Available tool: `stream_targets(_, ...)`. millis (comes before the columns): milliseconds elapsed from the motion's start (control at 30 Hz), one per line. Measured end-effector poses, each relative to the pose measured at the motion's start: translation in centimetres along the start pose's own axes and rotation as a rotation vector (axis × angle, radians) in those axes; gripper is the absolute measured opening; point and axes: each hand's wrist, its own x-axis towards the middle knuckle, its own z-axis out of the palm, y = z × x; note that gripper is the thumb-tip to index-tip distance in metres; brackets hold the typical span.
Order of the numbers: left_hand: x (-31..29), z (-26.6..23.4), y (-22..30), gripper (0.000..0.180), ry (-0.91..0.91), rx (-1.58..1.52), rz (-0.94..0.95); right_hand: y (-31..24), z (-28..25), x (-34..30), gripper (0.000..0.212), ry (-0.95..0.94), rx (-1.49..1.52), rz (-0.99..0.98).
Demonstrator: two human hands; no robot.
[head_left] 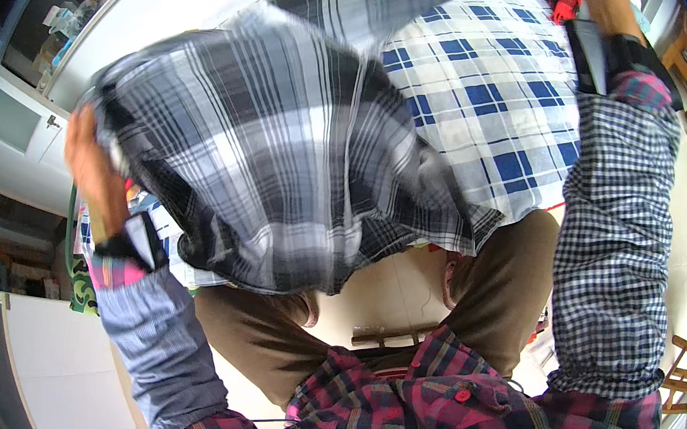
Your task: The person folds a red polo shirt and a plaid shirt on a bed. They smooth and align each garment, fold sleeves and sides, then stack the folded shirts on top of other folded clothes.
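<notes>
A black, grey and white plaid shirt [274, 145] spreads in front of me, partly smeared by motion. Its lower edge hangs over my knees, and a long strip of it, perhaps a sleeve, stretches toward the upper right. My left hand [96, 169] is closed at the shirt's left edge; the cloth hides part of the fingers. At the upper right, my right hand [611, 11] is cut off by the picture's edge, so its fingers do not show. Beside it lies a bright red and black piece of cloth [561, 2].
Under the shirt is a blue-and-white checked cloth [480, 102] covering a surface. Wooden stools [684, 377] stand on the floor at the right. White cabinets [4, 126] and a shelf with small items line the left. My knees [509, 271] are close to the covered surface.
</notes>
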Motion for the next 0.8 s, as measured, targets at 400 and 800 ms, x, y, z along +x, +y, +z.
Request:
stream_targets(400, -18.3, -12.8, -6.5, 0.024, -0.474, 0.636, -0.307, -0.9, -13.1, -19.5, 0.024, -1.078, -1.26, 0.174)
stream_targets(800, -15.6, -2.9, -7.3, 0.062, -0.514, 0.827, -0.272, 2.8, -2.5, -26.8, 0.021, -1.331, -1.244, -0.007)
